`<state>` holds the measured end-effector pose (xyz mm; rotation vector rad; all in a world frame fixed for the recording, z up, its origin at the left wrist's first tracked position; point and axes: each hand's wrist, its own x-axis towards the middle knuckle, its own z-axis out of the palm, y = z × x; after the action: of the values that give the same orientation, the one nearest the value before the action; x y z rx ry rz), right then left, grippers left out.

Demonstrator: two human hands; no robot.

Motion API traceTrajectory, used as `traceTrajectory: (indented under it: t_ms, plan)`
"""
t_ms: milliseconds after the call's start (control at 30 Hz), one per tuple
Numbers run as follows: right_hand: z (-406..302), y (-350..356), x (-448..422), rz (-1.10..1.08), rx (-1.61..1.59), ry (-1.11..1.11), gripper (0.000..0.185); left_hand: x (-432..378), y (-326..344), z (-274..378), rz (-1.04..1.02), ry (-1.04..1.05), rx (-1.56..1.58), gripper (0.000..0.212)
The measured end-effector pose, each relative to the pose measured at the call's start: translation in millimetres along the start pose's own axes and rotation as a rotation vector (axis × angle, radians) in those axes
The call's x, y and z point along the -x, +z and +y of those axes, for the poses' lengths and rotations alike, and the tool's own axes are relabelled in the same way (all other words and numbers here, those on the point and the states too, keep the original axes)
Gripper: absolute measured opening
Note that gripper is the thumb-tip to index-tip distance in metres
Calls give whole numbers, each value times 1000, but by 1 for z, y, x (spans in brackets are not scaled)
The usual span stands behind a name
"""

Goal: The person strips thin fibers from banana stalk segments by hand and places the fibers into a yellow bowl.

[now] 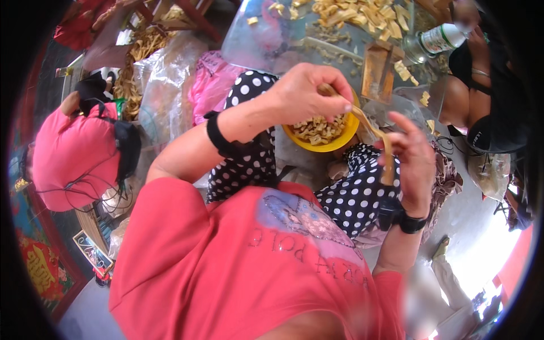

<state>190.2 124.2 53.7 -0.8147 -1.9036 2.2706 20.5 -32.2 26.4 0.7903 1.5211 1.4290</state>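
My left hand [312,95] pinches the upper end of a long tan dried strip [364,117] above a yellow bowl [312,147]. The strip slopes down to my right hand [408,157], where its free end hangs beside the palm. The right fingers are slightly blurred and partly spread; whether they grip the strip cannot be seen. Short cut tan pieces [318,129] lie in the bowl, in front of my knees. Just beyond my hands, a wooden block with a slot [378,72] rests at the edge of a table.
On the glass-like tabletop [293,25] are a heap of tan pieces [361,15] and a labelled plastic bottle [437,41]. A pink plastic bag [210,87] and a clear bag [170,80] stand to the left. A person in pink [78,157] is at left, another in black [499,93] at right.
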Motion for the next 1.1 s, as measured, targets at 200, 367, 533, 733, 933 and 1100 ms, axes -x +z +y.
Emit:
traceTrajectory:
  t_ms: [200,367,533,733,933,1100]
  plan:
    - [34,-6,16,53,-95,-195,44,4,1,2,-2,-192,363,14]
    - [35,-7,16,25,-175,-395,37,9,4,2,10,-184,324,15]
    - [13,23,14,61,-272,-488,18,13,10,2,52,-118,467,23]
    - [21,49,6,-41,-627,-378,19,41,46,-24,43,-188,1175,46]
    - [18,70,15,12,-489,-351,20,39,53,-18,-37,-337,1068,28]
    - [25,66,18,66,-391,-349,21,39,53,-7,52,-362,985,20]
